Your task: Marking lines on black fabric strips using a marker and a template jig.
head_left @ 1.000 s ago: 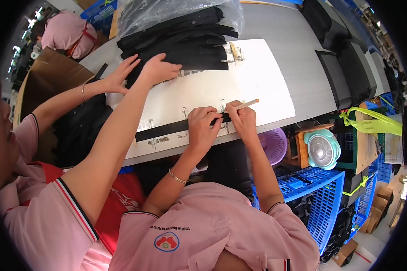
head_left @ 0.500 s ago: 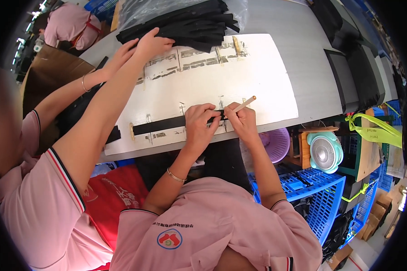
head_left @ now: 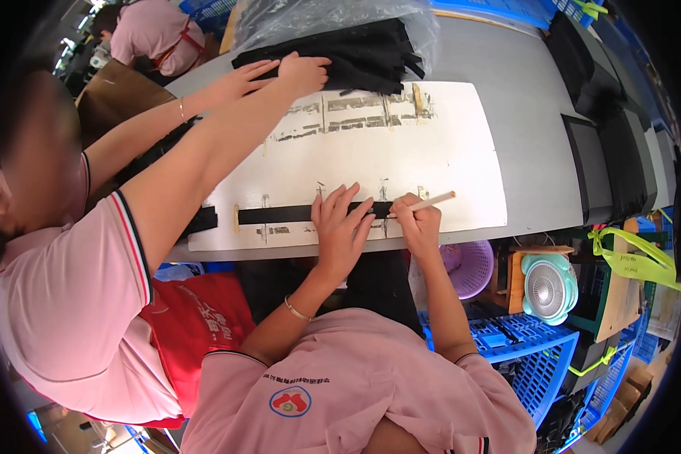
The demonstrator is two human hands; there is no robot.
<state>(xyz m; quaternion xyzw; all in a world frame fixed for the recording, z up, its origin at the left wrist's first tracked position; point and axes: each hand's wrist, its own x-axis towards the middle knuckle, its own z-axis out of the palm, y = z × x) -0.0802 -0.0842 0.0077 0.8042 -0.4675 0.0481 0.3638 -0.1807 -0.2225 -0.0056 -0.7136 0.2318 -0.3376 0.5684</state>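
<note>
- The left hand (head_left: pixel 340 231) is spread, palm down, its fingers resting on a black strip (head_left: pixel 276 214).
- The right hand (head_left: pixel 418 225) is closed around a pencil (head_left: pixel 437 200), at the strip's right-hand part.
- The pencil slants, its upper end pointing right and slightly away from the person, its lower end down toward the strip.
- The strip lies flat near the close edge of a white board (head_left: pixel 431 151), its long axis running left to right, roughly along the edge of the bench (head_left: pixel 537 181).
- Beyond, a co-worker's hands touch a pile of black strips (head_left: pixel 363 53).
- The person's pink shirt (head_left: pixel 371 378) bears small dark printing above a round badge (head_left: pixel 290 402); a yellow-green ribbon (head_left: pixel 632 261) carries handwriting.
</note>
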